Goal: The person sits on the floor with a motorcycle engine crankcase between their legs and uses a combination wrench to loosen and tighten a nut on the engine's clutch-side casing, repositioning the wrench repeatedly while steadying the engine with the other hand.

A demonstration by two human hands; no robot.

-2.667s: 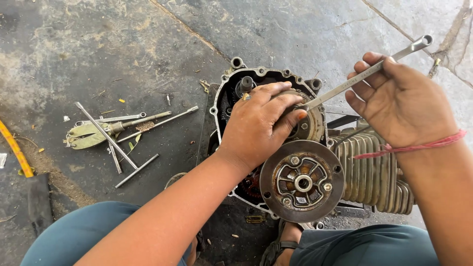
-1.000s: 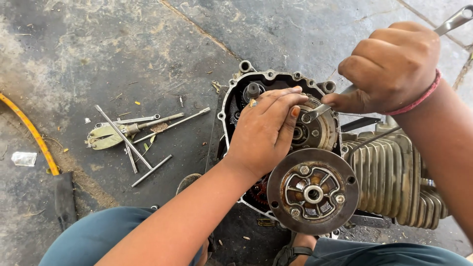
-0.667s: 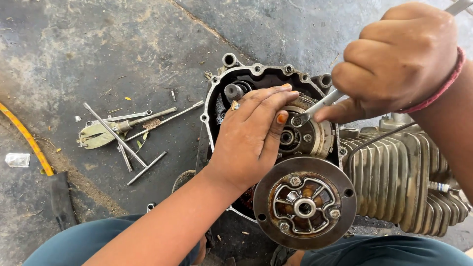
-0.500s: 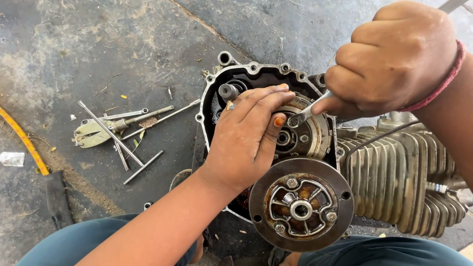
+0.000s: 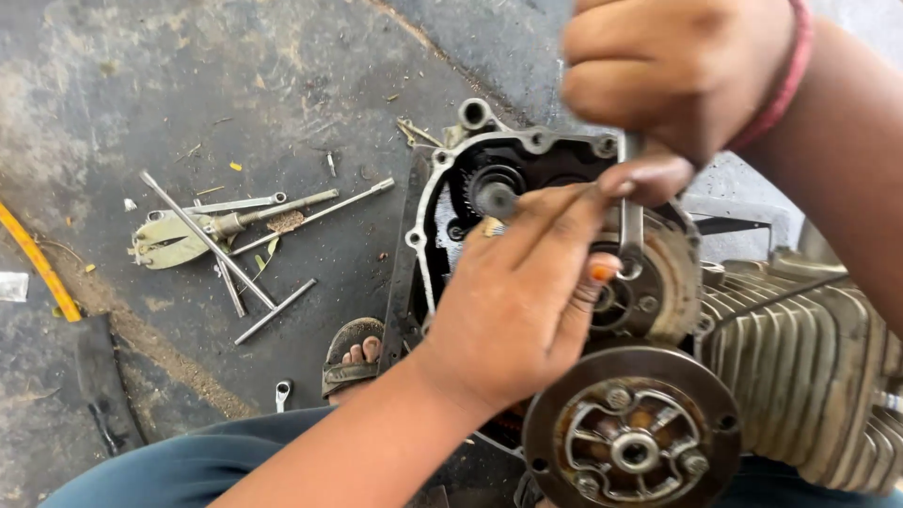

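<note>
Left hand [image 5: 513, 310] spread flat on engine [image 5: 564, 282], fingers extended | right hand [image 5: 677, 71] fisted around wrench [image 5: 630, 221], tip at clutch hub | open floor left | loose rods [image 5: 245, 245] well apart | yellow strip [image 5: 38, 263] at left edge

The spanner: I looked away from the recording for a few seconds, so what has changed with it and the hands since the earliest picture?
The right hand swung the spanner from lying slanted up to the right to standing nearly upright over the clutch, its grip now closed over the top. The left hand stayed pressed on the clutch. The loose round plate and the rods on the floor lie as before.
</note>
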